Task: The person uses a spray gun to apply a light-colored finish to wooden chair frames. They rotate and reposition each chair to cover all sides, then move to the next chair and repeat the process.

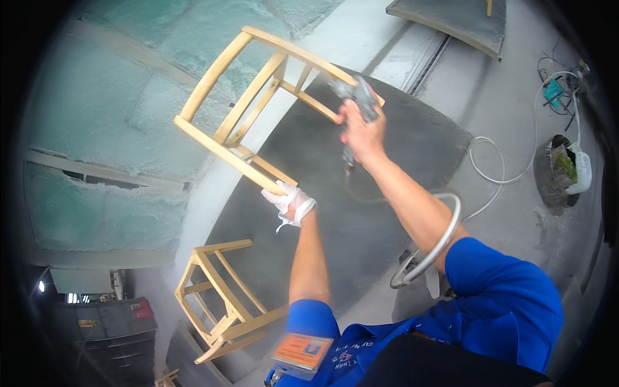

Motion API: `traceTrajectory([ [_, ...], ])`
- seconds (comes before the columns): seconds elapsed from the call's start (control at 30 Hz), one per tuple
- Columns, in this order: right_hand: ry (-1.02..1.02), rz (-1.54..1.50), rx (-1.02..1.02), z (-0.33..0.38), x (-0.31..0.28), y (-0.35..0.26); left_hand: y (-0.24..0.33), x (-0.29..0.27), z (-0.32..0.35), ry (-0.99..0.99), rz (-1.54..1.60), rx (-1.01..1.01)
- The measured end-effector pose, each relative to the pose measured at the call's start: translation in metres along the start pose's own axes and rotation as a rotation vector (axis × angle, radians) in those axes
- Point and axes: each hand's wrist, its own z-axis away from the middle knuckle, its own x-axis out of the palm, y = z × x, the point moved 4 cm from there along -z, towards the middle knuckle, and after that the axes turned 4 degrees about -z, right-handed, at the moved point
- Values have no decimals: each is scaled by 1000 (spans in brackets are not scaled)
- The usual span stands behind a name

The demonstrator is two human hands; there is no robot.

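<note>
Left grip (294,204) and right grip (362,131) curl, arms (410,203) outstretched.

Head camera: fisheye on the person's head, left one of a pair, facing down and forward
Dark board (419,135): seen from above its near edge, its right corner well inside the view
Blue sleeve (503,277): close to the lens
Held wooden frame (250,97): farther from it
</note>
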Motion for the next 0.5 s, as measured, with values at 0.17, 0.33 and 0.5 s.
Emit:
traceTrajectory([
  [0.17,141,236,52,58,-140,-11,-20,2,36,1,55,49],
  [0.33,103,477,103,89,-231,-42,-56,15,86,32,46,-14],
  [0.5,-210,552,-110,71,-226,-82,-94,29,126,-17,-27,-107],
])
